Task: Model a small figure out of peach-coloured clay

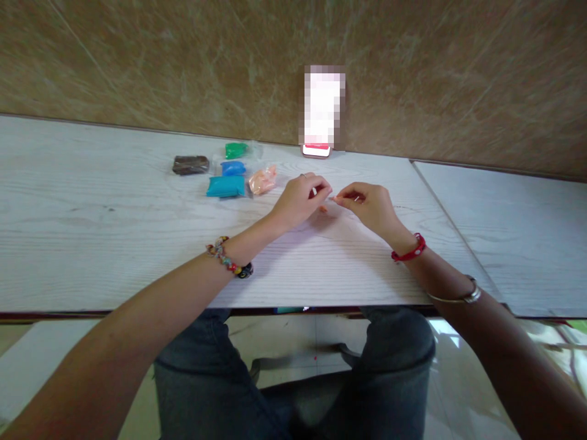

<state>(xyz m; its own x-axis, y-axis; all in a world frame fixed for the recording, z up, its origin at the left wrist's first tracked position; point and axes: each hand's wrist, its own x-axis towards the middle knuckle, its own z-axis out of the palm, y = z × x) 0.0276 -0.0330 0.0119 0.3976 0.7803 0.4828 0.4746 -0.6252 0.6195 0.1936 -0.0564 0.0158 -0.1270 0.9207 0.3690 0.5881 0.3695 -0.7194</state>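
Note:
My left hand (303,197) is closed in a pinch just above the table, thumb and finger meeting; whatever they hold is too small to make out. Facing it, almost touching at the fingertips, my right hand (369,203) pinches what looks like a tiny bit of orange clay (335,198). Under the left fingers lies a small orange lump (323,209). Left of my hands is a clear bag of peach clay (263,180). Near it lie a turquoise packet (225,186), a blue one (233,168), a green one (236,150) and a brown block in wrap (191,164).
A phone (316,150) with a bright, blurred-out screen leans on the brown marbled wall (183,67) behind the white wood-grain table (114,256). A seam (452,223) crosses the tabletop on the right. My knees are below the table's front edge.

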